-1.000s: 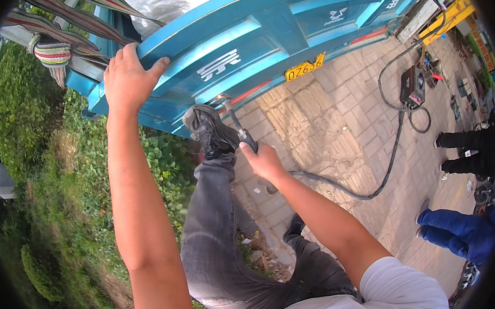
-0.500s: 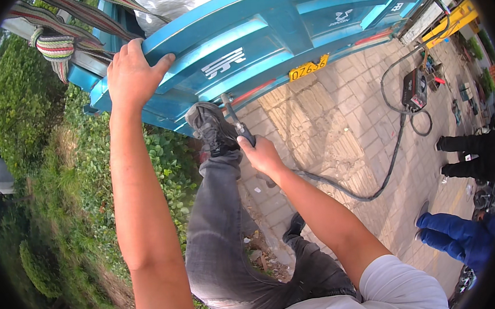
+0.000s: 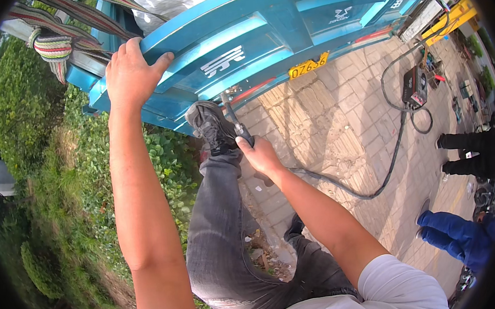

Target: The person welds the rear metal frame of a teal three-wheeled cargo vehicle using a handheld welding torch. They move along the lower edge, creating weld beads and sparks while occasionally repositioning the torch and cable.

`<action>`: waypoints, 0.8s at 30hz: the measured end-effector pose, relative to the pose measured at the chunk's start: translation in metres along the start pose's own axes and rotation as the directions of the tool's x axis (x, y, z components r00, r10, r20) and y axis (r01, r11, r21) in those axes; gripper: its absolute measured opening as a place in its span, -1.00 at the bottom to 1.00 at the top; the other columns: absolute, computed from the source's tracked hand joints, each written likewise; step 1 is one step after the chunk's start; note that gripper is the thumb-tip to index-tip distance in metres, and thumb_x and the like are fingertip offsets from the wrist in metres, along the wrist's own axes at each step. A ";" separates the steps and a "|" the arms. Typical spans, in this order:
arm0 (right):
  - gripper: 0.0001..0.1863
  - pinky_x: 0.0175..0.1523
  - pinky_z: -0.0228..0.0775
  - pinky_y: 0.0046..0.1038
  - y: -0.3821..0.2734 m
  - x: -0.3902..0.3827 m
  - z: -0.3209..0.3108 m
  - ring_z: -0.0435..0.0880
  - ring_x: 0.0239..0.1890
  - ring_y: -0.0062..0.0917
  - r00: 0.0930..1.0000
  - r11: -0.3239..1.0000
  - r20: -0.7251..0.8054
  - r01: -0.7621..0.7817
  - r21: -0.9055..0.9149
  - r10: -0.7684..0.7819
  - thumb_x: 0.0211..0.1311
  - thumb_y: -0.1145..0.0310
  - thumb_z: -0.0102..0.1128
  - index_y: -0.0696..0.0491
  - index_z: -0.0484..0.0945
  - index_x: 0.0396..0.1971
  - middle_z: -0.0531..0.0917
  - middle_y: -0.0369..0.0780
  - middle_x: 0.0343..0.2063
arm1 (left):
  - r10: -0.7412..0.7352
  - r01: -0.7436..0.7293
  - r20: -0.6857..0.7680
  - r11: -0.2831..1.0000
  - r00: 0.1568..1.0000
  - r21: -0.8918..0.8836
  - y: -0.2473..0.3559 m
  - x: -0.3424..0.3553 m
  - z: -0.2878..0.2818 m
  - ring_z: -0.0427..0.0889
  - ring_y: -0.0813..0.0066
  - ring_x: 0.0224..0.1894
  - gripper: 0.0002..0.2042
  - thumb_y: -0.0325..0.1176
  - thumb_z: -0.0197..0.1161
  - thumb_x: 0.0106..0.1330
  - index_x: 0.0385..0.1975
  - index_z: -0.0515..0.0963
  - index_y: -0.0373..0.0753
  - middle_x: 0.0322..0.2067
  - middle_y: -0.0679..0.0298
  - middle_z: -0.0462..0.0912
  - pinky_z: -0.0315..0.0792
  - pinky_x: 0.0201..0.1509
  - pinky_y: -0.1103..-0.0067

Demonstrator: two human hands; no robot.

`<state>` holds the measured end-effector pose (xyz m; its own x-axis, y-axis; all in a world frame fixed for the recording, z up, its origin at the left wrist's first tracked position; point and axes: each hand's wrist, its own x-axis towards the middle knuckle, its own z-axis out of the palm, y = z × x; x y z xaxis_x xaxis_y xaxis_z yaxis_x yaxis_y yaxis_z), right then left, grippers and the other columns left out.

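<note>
Left hand [image 3: 133, 76], at the upper left of the frame, grasps the top edge of a blue metal panel [image 3: 285, 37], fingers hooked over it and thumb along its face. Near the middle of the frame, the right hand [image 3: 262, 155] is wrapped around the handle of one torch [image 3: 241, 127], whose tip points up toward the panel's lower part, with small bright specks [image 3: 232, 89] beside it.

The panel's top edge curves from upper left to upper right. Close against the torch's left side is a raised dark shoe [image 3: 208, 125]; whether it touches the panel I cannot tell. Bushes [image 3: 162, 166] crowd the panel's left end. Room opens to the right of the right hand, where paving [image 3: 337, 131] spreads out, crossed by a dark cable [image 3: 371, 196] bowing downward and then up toward one boxy machine [image 3: 414, 88] at right.

Counted: one yellow plate [image 3: 309, 66] and two red strips [image 3: 372, 38] along the panel's bottom, and two pairs of bystanders' legs [image 3: 450, 226] at the right edge, one in black, one in blue.
</note>
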<state>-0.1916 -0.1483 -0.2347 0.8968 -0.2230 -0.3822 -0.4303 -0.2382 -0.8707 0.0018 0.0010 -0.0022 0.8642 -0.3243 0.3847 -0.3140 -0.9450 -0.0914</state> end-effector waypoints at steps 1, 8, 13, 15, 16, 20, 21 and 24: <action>-0.32 -0.16 0.43 -0.11 -0.001 -0.001 0.000 0.64 -0.26 0.07 1.000 1.000 0.004 -0.007 0.008 0.007 0.31 -0.19 0.09 0.30 0.54 -0.37 0.64 0.13 -0.43 | -0.001 0.001 0.002 1.000 1.000 0.001 0.000 -0.001 0.000 0.51 0.07 0.11 -0.27 0.24 0.30 0.12 0.10 0.47 -0.27 0.01 0.05 0.59 0.35 0.20 0.25; -0.30 -0.15 0.43 -0.10 0.006 0.002 0.004 0.63 -0.24 0.10 1.000 1.000 -0.013 0.009 -0.003 -0.009 0.30 -0.21 0.08 0.31 0.54 -0.36 0.64 0.16 -0.42 | 0.000 0.000 0.007 1.000 1.000 -0.004 0.002 -0.001 -0.002 0.52 0.08 0.11 -0.27 0.23 0.30 0.12 0.10 0.47 -0.28 0.02 0.05 0.58 0.35 0.20 0.25; -0.34 -0.30 0.42 -0.24 0.012 0.004 0.010 0.64 -0.46 -0.19 0.999 0.999 -0.048 0.017 -0.034 -0.019 0.32 -0.18 0.10 0.29 0.54 -0.35 0.61 -0.03 -0.59 | 0.009 -0.008 -0.020 1.000 1.000 0.005 0.000 -0.001 0.000 0.52 0.08 0.11 -0.27 0.23 0.30 0.12 0.10 0.47 -0.27 0.02 0.06 0.59 0.36 0.20 0.25; -0.34 -0.30 0.42 -0.24 0.012 0.005 0.010 0.64 -0.46 -0.19 0.999 0.999 -0.045 0.018 -0.034 -0.019 0.32 -0.18 0.10 0.29 0.54 -0.37 0.60 -0.04 -0.60 | 0.006 -0.006 -0.017 1.000 1.000 0.006 0.000 -0.001 0.000 0.52 0.08 0.11 -0.27 0.23 0.30 0.12 0.10 0.47 -0.27 0.02 0.06 0.59 0.36 0.20 0.25; -0.34 -0.30 0.42 -0.24 0.012 0.005 0.009 0.63 -0.47 -0.19 0.999 0.999 -0.040 0.023 -0.038 -0.025 0.32 -0.18 0.11 0.29 0.54 -0.38 0.60 -0.04 -0.60 | 0.002 -0.002 -0.008 1.000 1.000 0.006 0.000 -0.001 -0.001 0.52 0.08 0.11 -0.27 0.23 0.30 0.12 0.10 0.47 -0.27 0.02 0.06 0.59 0.36 0.20 0.26; -0.34 -0.33 0.41 -0.25 0.017 0.007 0.010 0.63 -0.51 -0.24 0.994 0.998 -0.087 0.057 -0.036 -0.060 0.32 -0.17 0.11 0.28 0.54 -0.41 0.59 -0.07 -0.63 | 0.007 -0.007 -0.013 1.000 1.000 0.001 0.002 0.000 -0.001 0.53 0.08 0.11 -0.28 0.23 0.30 0.12 0.09 0.47 -0.27 0.01 0.07 0.59 0.36 0.19 0.26; -0.35 -0.34 0.41 -0.25 0.015 0.006 0.010 0.62 -0.53 -0.25 0.997 0.999 -0.066 0.042 -0.025 -0.044 0.32 -0.17 0.10 0.27 0.53 -0.41 0.59 -0.08 -0.64 | 0.008 -0.008 -0.014 1.000 1.000 0.002 0.001 0.000 -0.001 0.53 0.08 0.10 -0.28 0.23 0.30 0.12 0.09 0.47 -0.27 0.01 0.07 0.59 0.37 0.19 0.26; -0.33 -0.29 0.42 -0.22 0.007 0.003 0.008 0.62 -0.45 -0.17 1.000 1.000 -0.002 -0.030 0.007 0.030 0.31 -0.18 0.10 0.29 0.54 -0.38 0.60 -0.01 -0.56 | 0.008 -0.008 -0.015 1.000 1.000 0.002 -0.001 -0.002 0.000 0.53 0.08 0.10 -0.28 0.23 0.30 0.12 0.09 0.48 -0.27 0.01 0.07 0.59 0.37 0.18 0.26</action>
<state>-0.1914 -0.1432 -0.2441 0.8831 -0.2322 -0.4076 -0.4564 -0.2247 -0.8609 0.0003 0.0025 -0.0027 0.8555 -0.3314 0.3979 -0.3204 -0.9424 -0.0961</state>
